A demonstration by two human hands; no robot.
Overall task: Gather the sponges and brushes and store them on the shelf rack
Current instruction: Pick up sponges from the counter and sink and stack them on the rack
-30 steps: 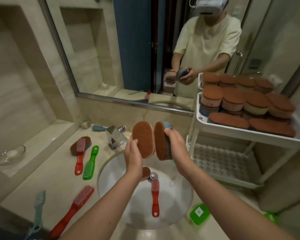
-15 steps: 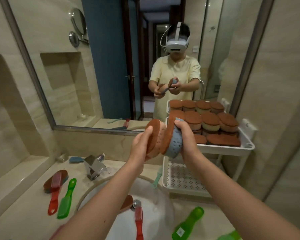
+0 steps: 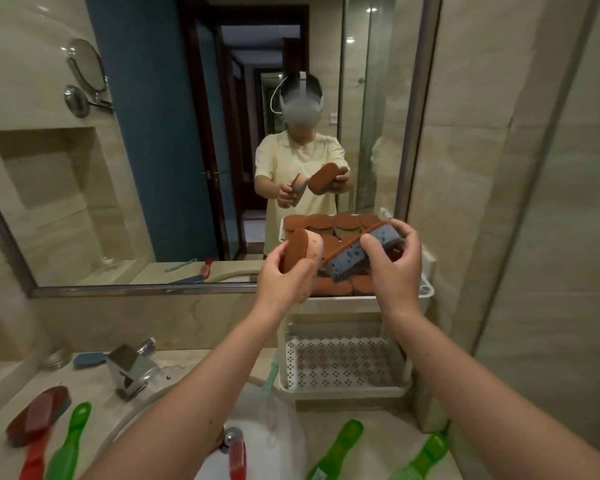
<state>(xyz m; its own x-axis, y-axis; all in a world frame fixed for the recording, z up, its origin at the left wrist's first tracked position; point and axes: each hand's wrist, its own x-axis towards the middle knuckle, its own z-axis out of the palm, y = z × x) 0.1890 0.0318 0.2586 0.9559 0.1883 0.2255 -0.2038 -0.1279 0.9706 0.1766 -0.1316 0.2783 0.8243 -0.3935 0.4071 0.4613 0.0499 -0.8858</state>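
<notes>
Many sponges [image 3: 331,289] fill rack's top tier [image 3: 343,300]; left hand [image 3: 281,282] grips pink sponge [image 3: 302,249], right hand [image 3: 395,268] blue sponge [image 3: 352,254].

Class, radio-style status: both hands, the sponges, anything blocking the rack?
Left hand grips peach sponge. Right hand grips blue sponge over rack top tier. Tier crowded with stored sponges.

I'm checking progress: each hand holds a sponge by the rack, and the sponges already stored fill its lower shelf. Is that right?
Not quite. The head view shows the stored sponges on the rack's top shelf; the lower shelf shows only its bare perforated floor. The rest holds: the left hand grips a peach sponge, the right hand a blue sponge, by the rack.
</notes>
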